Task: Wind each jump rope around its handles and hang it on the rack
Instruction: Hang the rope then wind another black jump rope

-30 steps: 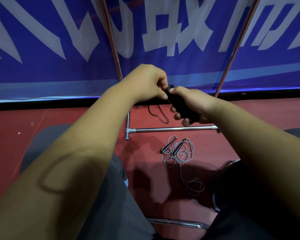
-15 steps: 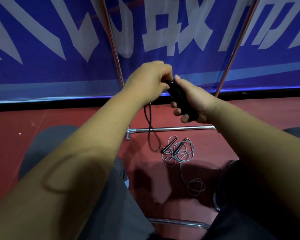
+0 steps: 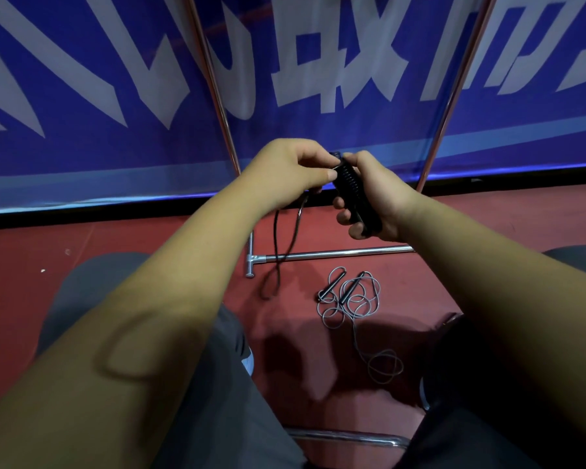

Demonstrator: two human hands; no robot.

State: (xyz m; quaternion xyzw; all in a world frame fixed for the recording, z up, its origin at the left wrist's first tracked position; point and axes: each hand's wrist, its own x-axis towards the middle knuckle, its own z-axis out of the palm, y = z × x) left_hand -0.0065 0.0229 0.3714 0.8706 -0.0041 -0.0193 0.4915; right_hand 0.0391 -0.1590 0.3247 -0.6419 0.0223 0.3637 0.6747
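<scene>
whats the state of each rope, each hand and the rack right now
black jump rope, partly wound round its handles, a loop of cord hanging down
grey jump rope, unwound, lying in loose coils on the floor
left hand, pinches the black cord at the handles' top
right hand, grips both handles
rack, upright, top out of view
</scene>
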